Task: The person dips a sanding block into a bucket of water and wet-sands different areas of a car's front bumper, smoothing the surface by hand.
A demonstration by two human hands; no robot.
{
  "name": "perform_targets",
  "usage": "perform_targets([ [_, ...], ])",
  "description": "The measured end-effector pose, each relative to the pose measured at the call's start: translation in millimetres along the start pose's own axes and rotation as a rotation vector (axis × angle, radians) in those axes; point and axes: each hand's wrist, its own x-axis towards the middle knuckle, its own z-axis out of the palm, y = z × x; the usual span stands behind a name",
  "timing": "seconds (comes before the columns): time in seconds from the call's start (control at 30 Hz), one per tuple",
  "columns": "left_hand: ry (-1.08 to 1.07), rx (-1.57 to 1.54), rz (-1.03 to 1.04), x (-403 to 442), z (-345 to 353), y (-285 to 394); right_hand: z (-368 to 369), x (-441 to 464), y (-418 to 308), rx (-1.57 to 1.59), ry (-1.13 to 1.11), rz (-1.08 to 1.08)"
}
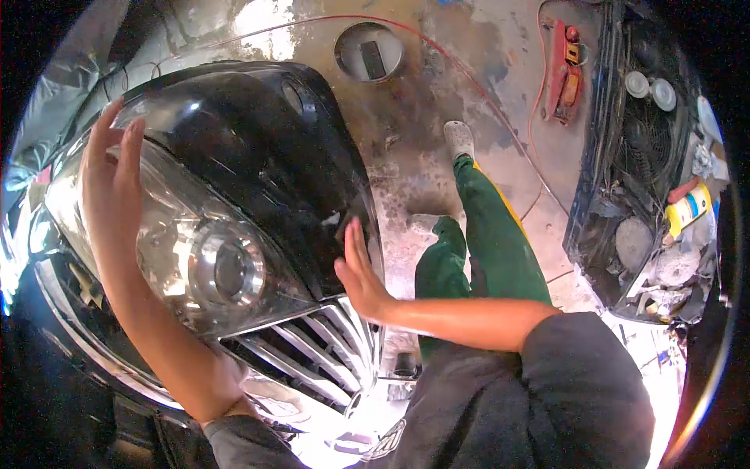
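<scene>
My left hand (113, 176) is over the clear headlight (230, 270) at the car's front corner, with its fingers stretched out and apart and its tips near the edge of the black body panel. Nothing shows in it. My right hand (361, 273) lies with straightened fingers against the glossy black panel (250, 141), close to its right edge. A small pale mark shows on the panel beside those fingertips. Whether anything thin lies under the right hand is hidden. Below it, the chrome grille (308, 359) slants across the car's front.
A red hose (445, 51) curves across the stained floor, past a round basin (369, 53) and a red tool (564, 74). At right lies a dark car front part (641, 156) with a yellow bottle (687, 209). My clog-clad foot (459, 139) stands between.
</scene>
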Motion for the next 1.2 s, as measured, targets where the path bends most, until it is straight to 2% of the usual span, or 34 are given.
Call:
perform_targets([
  [0.07,0.074,0.002,0.060,1,3,-6,-3,51,4,0.046,0.082,0.065],
  [0.1,0.109,-0.012,0.077,0,4,-5,-11,77,13,0.020,0.045,0.008],
  [0.2,0.109,0.030,0.108,-12,3,-7,-3,47,16,-0.071,0.084,-0.199],
  [0.27,0.066,0.111,0.143,-45,-4,8,12,-20,36,-0.186,0.109,-0.490],
  [0.3,0.060,-0.015,0.126,-76,-9,27,13,-43,44,-0.223,0.075,-0.512],
  [0.33,-0.042,-0.119,0.072,-103,-13,38,18,-57,50,-0.261,0.034,-0.543],
  [0.4,-0.004,-0.200,0.191,-156,-11,48,27,-34,40,-0.314,0.136,-0.625],
  [0.47,-0.152,-0.104,0.129,-187,-14,58,25,14,23,-0.416,0.245,-0.748],
  [0.5,-0.122,-0.092,0.284,-189,-5,47,24,33,17,-0.479,0.310,-0.878],
  [0.53,-0.150,-0.141,0.401,-182,1,40,25,39,13,-0.518,0.318,-0.866],
  [0.57,-0.036,-0.238,0.506,-169,17,32,27,40,18,-0.472,0.282,-0.784],
  [0.6,-0.126,-0.265,0.524,-158,13,34,21,24,15,-0.505,0.230,-0.746],
  [0.63,0.082,-0.264,0.572,-146,35,34,15,19,37,-0.480,0.121,-0.790],
  [0.67,-0.045,-0.163,0.448,-150,18,42,24,5,61,-0.120,0.068,-0.681],
  [0.7,-0.056,-0.226,0.418,-152,21,39,17,-4,76,-0.101,0.032,-0.632],
  [0.8,0.072,-0.304,0.355,-160,31,0,2,26,65,-0.455,-0.004,-0.669],
  [0.87,0.113,-0.366,0.312,-159,62,-38,1,62,63,-0.548,-0.065,-0.604],
  [0.9,0.135,-0.388,0.296,-158,70,-55,5,73,53,-0.598,-0.029,-0.636],
  [1.07,0.192,-0.453,0.315,-149,90,-65,-7,80,42,-0.626,0.016,-0.611],
  [1.2,0.242,-0.445,0.407,-126,62,-40,-12,65,38,-0.589,0.064,-0.648],
])
